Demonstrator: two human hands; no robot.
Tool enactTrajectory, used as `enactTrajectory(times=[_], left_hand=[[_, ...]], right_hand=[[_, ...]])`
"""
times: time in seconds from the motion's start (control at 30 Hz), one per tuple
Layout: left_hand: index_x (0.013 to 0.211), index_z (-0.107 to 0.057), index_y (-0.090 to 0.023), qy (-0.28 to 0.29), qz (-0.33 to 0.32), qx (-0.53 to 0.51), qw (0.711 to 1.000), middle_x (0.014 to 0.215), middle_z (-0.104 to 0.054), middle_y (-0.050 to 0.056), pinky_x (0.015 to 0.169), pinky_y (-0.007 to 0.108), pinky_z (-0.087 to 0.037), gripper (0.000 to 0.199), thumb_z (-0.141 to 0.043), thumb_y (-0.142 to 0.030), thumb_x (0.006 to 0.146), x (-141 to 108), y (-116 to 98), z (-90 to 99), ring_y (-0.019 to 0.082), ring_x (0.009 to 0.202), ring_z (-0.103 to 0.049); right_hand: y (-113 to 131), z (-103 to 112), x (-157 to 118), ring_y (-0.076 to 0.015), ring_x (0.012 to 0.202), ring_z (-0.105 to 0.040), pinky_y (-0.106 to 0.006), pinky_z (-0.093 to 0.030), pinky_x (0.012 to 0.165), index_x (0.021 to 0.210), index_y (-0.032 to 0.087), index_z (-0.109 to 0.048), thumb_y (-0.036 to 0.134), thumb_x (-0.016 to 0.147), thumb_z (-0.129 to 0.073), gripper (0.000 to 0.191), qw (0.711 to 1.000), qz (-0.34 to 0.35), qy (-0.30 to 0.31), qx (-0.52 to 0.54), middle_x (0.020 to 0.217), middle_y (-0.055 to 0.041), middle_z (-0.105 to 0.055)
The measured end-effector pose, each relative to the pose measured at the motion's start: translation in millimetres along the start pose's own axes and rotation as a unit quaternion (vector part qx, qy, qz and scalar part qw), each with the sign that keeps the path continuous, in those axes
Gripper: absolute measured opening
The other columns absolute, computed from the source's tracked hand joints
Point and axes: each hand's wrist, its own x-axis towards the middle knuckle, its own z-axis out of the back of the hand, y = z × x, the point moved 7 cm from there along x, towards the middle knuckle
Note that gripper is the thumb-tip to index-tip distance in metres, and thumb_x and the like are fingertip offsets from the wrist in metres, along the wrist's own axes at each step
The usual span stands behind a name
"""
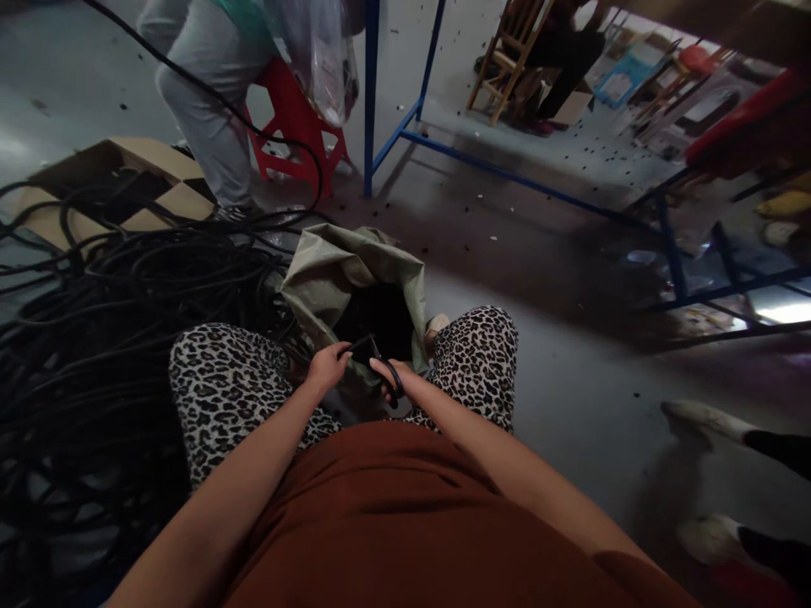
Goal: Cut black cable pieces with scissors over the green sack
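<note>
Between my knees stands an open grey-green sack (317,274) with a dark inside; its contents are too dark to make out. My left hand (328,365) is closed on a short black strip (360,344) at the near side of the sack's mouth. Black-handled scissors (396,387) are in my right hand (394,377), with the fingers round the handles and the blades pointing up beside the strip's end. Both hands are close together, a small gap apart.
A large heap of black tubing (139,287) lies at the left, beside an open cardboard box (181,201). A person sits on a red stool (295,127) ahead. A blue metal frame (507,173) crosses the right side. Another person's feet (706,418) show at the right.
</note>
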Motion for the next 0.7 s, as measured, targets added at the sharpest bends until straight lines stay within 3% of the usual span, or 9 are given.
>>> enactTrajectory(times=[0.2,0.5,0.7], left_hand=[[0.109,-0.063,-0.021,0.01,-0.022,0.006,1.0,0.111,-0.066,0.002,0.094,0.028,-0.045,0.032,-0.048,-0.027,0.082,-0.2,-0.7,-6.2,0.018,0.104,-0.06],[0.108,-0.063,-0.019,0.029,-0.033,0.0,0.999,0.111,-0.066,0.003,0.094,0.027,-0.044,0.031,-0.047,-0.027,0.083,-0.2,-4.3,-8.1,0.017,0.104,-0.06],[0.113,-0.06,-0.021,0.006,-0.015,0.007,1.0,0.113,-0.065,0.003,0.092,0.028,-0.045,0.034,-0.049,-0.028,0.081,-2.5,9.6,-4.0,0.017,0.103,-0.059]], right_hand=[[1.3,-1.8,4.0,-0.0112,0.037,-0.051,-0.02,-0.043,0.032,0.09,0.013,-0.057,0.057,0.079,-0.058,0.046,1.0,0.01,0.021,0.016,0.051,0.0013,-0.054],[4.3,2.8,2.6,-0.0089,0.033,-0.047,-0.017,-0.04,0.031,0.084,0.014,-0.055,0.059,0.078,-0.058,0.045,1.0,0.021,0.004,-0.011,0.044,0.0041,-0.05],[7.2,7.5,2.9,-0.0073,0.028,-0.042,-0.016,-0.036,0.029,0.083,0.013,-0.054,0.055,0.079,-0.059,0.042,0.999,0.041,-0.01,-0.015,0.04,0.0061,-0.046]])
